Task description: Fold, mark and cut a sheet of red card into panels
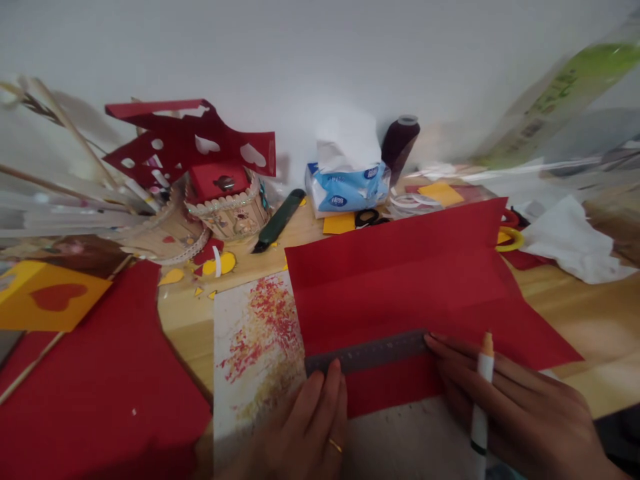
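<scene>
A dark ruler (pixel 375 352) lies across the large red paper (pixel 400 287), near its lower edge. My left hand (pixel 315 427), with a ring on one finger, presses its fingertips on the ruler's left end. At the ruler's right end, my right hand (pixel 515 407) touches it with thumb and fingertips. Between the fingers of that hand sits a white marker (pixel 483 400), its light tip pointing up. Under the red paper is a pale board (pixel 255 340) with red and yellow marks.
Another red sheet (pixel 100 380) and a yellow paper with a red heart (pixel 50 297) lie left. Behind are a green cutter (pixel 280 220), a tissue pack (pixel 347 187), a decorated round box (pixel 230 207) and yellow scissors handles (pixel 510 239). Crumpled tissue (pixel 575 240) is right.
</scene>
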The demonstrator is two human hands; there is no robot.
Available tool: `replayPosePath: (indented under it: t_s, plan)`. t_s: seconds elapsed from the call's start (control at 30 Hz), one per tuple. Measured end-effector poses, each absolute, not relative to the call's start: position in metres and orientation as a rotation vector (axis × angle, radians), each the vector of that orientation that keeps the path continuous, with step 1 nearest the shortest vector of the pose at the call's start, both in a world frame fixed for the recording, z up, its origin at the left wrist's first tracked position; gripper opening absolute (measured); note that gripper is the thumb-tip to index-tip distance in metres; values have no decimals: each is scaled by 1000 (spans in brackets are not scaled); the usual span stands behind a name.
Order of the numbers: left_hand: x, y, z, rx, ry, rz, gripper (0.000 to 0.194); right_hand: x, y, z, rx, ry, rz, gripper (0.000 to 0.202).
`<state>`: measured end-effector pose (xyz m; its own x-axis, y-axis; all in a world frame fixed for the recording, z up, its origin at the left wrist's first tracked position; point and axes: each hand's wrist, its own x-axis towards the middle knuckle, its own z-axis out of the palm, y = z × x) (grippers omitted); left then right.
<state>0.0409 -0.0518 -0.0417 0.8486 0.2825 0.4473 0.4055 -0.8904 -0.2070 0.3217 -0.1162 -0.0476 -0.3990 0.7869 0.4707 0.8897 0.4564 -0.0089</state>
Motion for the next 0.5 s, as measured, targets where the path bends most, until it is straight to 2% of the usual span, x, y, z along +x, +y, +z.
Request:
replayPosePath:
  t_s: [0.33, 0.5]
  plan:
    - [60, -59, -43, -2671, -640, -469, 35, 323, -118, -50, -1413, -2291, -269, 31]
    - [68, -62, -46, -2655, -638, -474, 34, 321, -118, -49, -1385, -2261, -278, 27]
